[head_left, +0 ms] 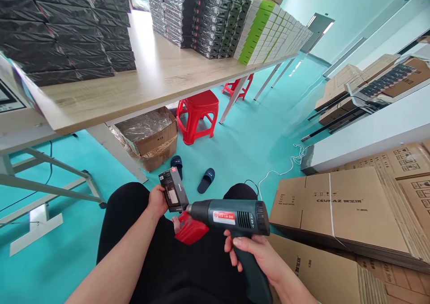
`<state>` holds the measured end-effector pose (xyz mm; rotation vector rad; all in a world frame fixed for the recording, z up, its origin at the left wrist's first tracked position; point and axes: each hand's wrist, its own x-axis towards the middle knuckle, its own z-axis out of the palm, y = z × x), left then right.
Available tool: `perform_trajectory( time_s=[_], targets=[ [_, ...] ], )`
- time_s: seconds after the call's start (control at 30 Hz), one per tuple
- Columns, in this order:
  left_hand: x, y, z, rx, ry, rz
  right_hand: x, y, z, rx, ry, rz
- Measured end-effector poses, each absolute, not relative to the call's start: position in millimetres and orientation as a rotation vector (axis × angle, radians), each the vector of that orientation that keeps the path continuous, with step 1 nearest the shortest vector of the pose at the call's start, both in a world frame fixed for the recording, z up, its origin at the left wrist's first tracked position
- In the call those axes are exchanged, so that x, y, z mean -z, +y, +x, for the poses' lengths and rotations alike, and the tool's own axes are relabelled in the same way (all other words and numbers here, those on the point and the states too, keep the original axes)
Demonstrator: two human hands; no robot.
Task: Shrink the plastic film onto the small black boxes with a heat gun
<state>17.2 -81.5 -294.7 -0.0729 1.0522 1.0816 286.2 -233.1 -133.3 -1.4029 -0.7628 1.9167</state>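
Head view: gripping the dark green heat gun [231, 214] by its handle, right hand [258, 251] wrapped round it. Clasping a black box [173, 190] in the left hand [157, 201], just left of the heat gun, close to its nozzle; contact with the nozzle impossible to tell. Showing just below the nozzle, a red piece [193, 231]. Stacked right of the heat gun, flattened cartons [298, 203].

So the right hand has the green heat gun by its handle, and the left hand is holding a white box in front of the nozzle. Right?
Not quite: the box in the left hand is black, as the head view shows. The right hand does grip the heat gun.
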Motion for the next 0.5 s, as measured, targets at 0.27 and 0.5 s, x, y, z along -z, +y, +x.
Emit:
perform_trajectory(
  time_s=[0.27,0.5],
  targets=[
    [292,-89,22,-0.766,1.017,0.063,129,-223,283,-1.755,-0.634,-1.309],
    [291,-93,26,-0.689,1.050,0.110,124,-220,284,-1.756,-0.615,-1.258]
  ],
)
